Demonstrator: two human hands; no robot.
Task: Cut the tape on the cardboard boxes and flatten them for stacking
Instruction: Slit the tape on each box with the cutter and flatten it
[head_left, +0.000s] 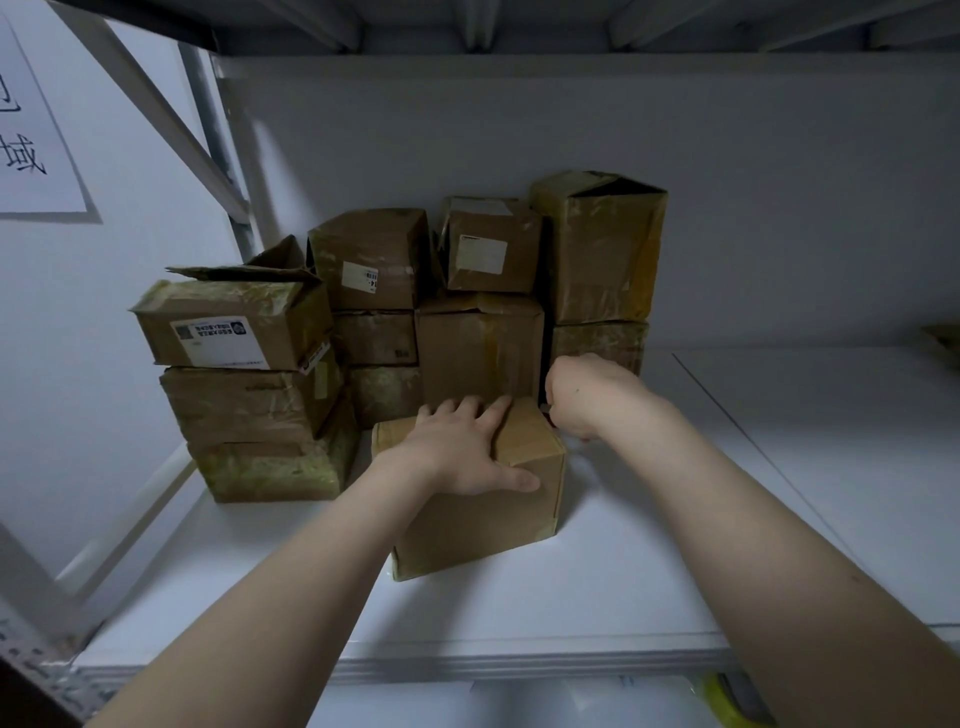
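Left grip (467, 447) spread flat atop the taped brown box (483, 519); right grip (582, 395) fisted, contents unclear.

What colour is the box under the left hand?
The box is plain brown cardboard with tan tape, seen in the head view.

- front box (483, 519): plain brown cardboard, paler tan tape on its edges
- stacked boxes (374, 260): darker brown, streaked with yellow-green tape
- labels (218, 340): white, black print
- shelf (623, 561): white
- paper sign (31, 130): white, black characters (partly cut off)
- tool (545, 408) in the right hand (587, 395): dark
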